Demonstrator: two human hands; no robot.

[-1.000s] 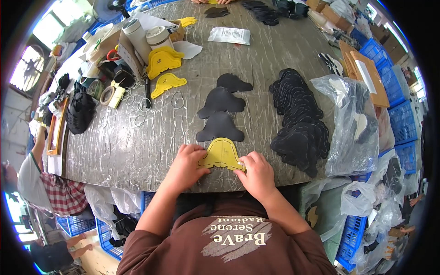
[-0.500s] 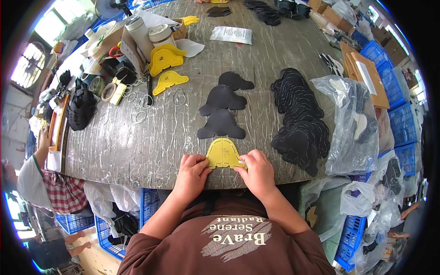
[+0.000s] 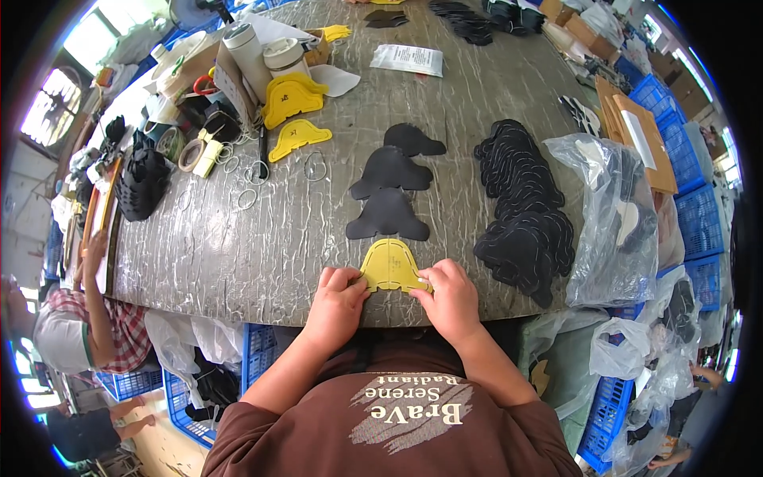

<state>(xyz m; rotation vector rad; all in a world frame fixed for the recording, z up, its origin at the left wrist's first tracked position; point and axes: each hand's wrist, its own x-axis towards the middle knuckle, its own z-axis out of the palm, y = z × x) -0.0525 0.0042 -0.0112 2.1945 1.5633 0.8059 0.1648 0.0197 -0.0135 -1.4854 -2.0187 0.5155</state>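
Note:
Near the table's front edge lies a yellow template (image 3: pixel 390 264), bell-shaped with slots along its outline. My left hand (image 3: pixel 337 306) pinches its lower left corner, thumb and fingers together. At the lower right corner my right hand (image 3: pixel 450 298) grips it the same way. Whether a black piece lies beneath the template cannot be seen. Beyond its top edge, three black bell-shaped pieces run away from me in a column: a near one (image 3: pixel 387 216), a middle one (image 3: pixel 391 173) and a far one (image 3: pixel 414 140).
Right of the column lies a long overlapping stack of black pieces (image 3: pixel 520 207), then a clear plastic bag (image 3: pixel 608 215). Further yellow templates (image 3: pixel 300 138), a white bottle (image 3: pixel 248 57) and a tape roll (image 3: pixel 191 156) occupy the left. A co-worker's arm (image 3: pixel 97 302) reaches the table's left edge.
Both my hands keep their grip on the yellow template, which stays in place on the table. The view has shifted slightly. At the left, the co-worker has leaned and moved an arm.

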